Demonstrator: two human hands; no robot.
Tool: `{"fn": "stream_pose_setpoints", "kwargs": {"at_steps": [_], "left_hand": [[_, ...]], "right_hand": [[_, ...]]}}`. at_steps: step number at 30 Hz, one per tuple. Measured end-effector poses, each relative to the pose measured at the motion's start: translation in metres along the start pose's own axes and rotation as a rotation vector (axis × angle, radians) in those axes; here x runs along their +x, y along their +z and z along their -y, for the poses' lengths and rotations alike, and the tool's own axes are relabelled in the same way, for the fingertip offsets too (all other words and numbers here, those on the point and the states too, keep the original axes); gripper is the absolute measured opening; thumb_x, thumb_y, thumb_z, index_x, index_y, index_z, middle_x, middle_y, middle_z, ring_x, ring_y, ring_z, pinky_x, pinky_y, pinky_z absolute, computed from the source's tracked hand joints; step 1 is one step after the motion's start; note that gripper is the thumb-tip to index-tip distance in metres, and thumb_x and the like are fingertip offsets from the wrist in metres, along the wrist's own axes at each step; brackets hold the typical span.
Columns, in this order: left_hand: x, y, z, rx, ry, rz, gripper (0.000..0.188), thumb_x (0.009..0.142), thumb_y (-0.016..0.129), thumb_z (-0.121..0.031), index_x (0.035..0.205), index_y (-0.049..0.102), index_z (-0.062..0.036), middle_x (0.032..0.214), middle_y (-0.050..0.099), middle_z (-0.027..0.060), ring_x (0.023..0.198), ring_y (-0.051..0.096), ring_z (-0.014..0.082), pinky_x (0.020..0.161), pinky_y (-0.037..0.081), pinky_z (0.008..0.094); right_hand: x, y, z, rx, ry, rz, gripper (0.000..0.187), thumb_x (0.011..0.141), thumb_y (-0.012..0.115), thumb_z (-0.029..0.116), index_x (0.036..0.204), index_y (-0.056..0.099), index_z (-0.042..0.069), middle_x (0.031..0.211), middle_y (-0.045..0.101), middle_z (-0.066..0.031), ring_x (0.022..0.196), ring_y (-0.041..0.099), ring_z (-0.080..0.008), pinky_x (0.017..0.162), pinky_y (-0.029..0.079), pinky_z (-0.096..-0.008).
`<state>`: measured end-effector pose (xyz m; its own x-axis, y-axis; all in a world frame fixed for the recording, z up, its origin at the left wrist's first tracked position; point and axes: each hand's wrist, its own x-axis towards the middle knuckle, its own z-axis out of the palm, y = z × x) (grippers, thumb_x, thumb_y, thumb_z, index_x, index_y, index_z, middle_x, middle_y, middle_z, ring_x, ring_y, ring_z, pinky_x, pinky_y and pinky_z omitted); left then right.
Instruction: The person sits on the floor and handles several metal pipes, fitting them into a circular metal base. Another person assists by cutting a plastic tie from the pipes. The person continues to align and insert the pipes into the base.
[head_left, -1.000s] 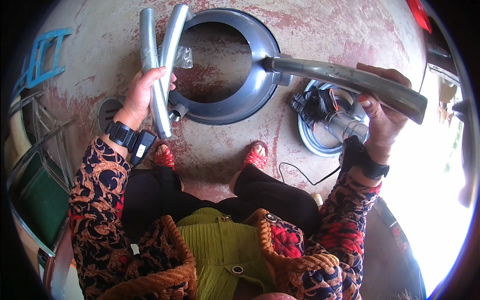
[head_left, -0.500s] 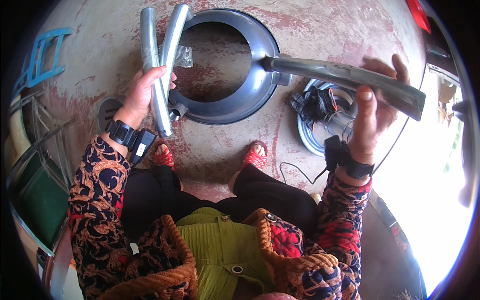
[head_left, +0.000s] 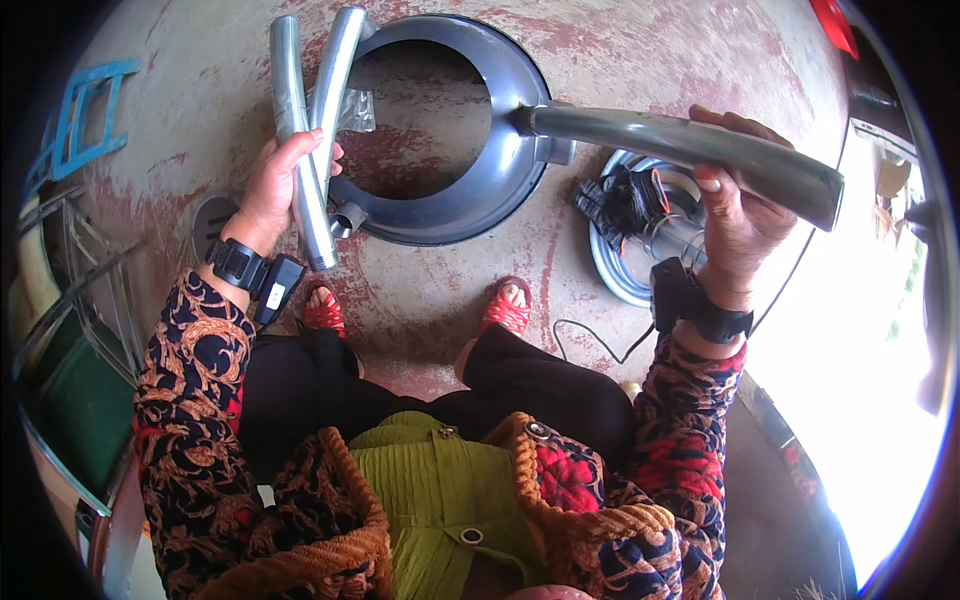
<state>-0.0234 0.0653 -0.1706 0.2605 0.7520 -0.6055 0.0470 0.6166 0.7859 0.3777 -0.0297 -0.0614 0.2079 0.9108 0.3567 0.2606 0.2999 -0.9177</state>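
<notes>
White label on wrist device — nothing readable anywhere

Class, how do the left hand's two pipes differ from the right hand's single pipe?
The two pipes form a V; the single pipe is alone. The two pipes run up the picture; the single pipe runs sideways to the metal ring. All are silvery tubes.

Ring: on the floor, ahead of the feet.
Pair of pipes: in the left hand, one crossing the other, at the ring's left side.
Long pipe: from the ring's right side across to the right hand.
Plastic bag: just right of the pair.
Hose coil: on the floor, between ring and right hand.
Bundle: on the coil.
Cable: on the floor, right of the feet.
Stool: far left.
</notes>
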Motion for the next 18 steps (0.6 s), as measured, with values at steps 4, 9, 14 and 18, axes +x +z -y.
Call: {"fn": "stream_pose_setpoints", "kwargs": {"at_steps": [4,9,14,18], "left_hand": [[0.001,0.001,-0.001,-0.009,0.001,-0.019,0.043,0.087,0.064,-0.034,0.106,0.061,0.005,0.088,0.067,0.0128,0.079,0.065,0.0197,0.077,0.052,0.0315],[0.002,-0.002,0.004,-0.026,0.014,-0.026,0.041,0.088,0.063,-0.032,0.104,0.062,0.0055,0.088,0.067,0.013,0.079,0.065,0.0199,0.078,0.052,0.0316],[0.006,-0.006,0.006,-0.036,-0.03,-0.05,0.04,0.09,0.06,-0.032,0.104,0.063,0.0053,0.091,0.068,0.0133,0.08,0.067,0.0208,0.078,0.053,0.0317],[0.005,-0.008,0.003,-0.041,-0.036,-0.01,0.041,0.092,0.057,-0.035,0.104,0.062,0.0045,0.09,0.068,0.0133,0.078,0.067,0.0216,0.076,0.053,0.0324]], "right_hand": [[0.0,0.003,-0.001,-0.05,-0.03,0.013,0.054,0.073,0.087,0.012,0.117,0.06,-0.004,0.108,0.069,-0.0172,0.1,0.069,-0.026,0.086,0.057,-0.034],[0.012,0.0,-0.001,0.105,-0.006,0.224,0.077,0.079,0.081,0.027,0.141,0.043,0.001,0.132,0.056,-0.0234,0.117,0.06,-0.0308,0.099,0.05,-0.0397],[0.021,-0.005,-0.006,0.138,-0.113,0.353,0.049,0.088,0.073,0.023,0.129,0.057,0.0,0.121,0.064,-0.0199,0.107,0.065,-0.0288,0.092,0.053,-0.0375],[0.022,-0.013,-0.009,0.128,-0.083,0.324,0.04,0.08,0.082,0.016,0.112,0.064,0.001,0.112,0.065,-0.0113,0.107,0.06,-0.0221,0.093,0.047,-0.036]]}}
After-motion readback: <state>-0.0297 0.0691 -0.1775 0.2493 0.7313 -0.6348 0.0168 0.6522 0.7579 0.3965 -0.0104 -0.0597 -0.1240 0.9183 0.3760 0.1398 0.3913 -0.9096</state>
